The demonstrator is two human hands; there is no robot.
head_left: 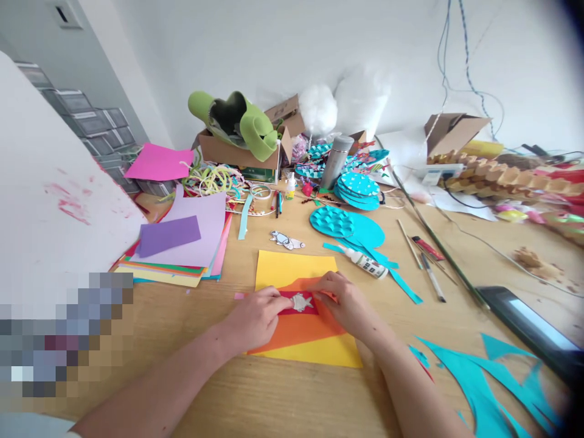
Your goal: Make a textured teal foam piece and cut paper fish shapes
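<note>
A silvery-grey fish cutout (300,302) lies on a small red paper piece (292,311). Beneath that are an orange paper sheet (292,334) and a yellow paper sheet (296,263). My left hand (258,316) has its fingers bent and closed on the left end of the red paper, a fingertip touching the fish. From the other side, my right hand (344,304) holds the red paper's right edge between closed fingers; the exact grip is partly hidden. Just beyond the yellow sheet rests a white fish cutout (286,240) with dark outlines.
A glue bottle (367,263) lies right of the yellow sheet, by turquoise discs (369,230). Stacked coloured paper (210,243) is at left. On the right are a pen (432,277), a long green stick (433,243), a phone-like dark device (524,322) and turquoise scraps (474,377).
</note>
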